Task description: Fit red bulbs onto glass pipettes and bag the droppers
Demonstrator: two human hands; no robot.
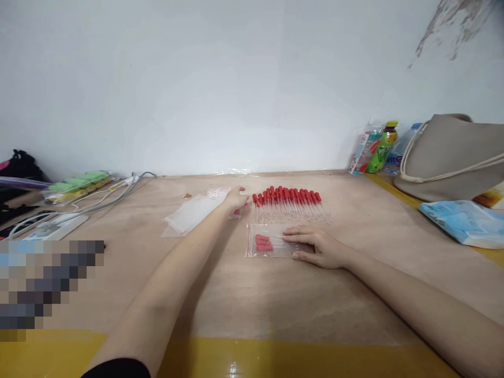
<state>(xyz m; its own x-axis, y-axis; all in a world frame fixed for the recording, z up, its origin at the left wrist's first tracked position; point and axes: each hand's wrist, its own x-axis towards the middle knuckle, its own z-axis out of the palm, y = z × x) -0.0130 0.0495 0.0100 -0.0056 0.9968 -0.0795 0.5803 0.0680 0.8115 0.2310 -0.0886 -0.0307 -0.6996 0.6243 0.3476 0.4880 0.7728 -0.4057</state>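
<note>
A row of several glass droppers with red rubber bulbs (289, 202) lies on the brown table (244, 299). My left hand (235, 200) reaches to the row's left end, its fingers closed in a pinch on a red-bulbed dropper. My right hand (318, 245) lies flat, fingers stretched out, on a small clear bag (268, 242) holding a few red-bulbed droppers, just in front of the row. A pile of empty clear bags (192, 212) lies left of my left hand.
A tan hat (452, 155), bottles (380, 147) and a blue packet (464, 220) sit at the right. Cables (114, 191), green items (79, 184) and a white device (51, 227) lie at the left. A yellow strip (275, 359) runs along the near edge.
</note>
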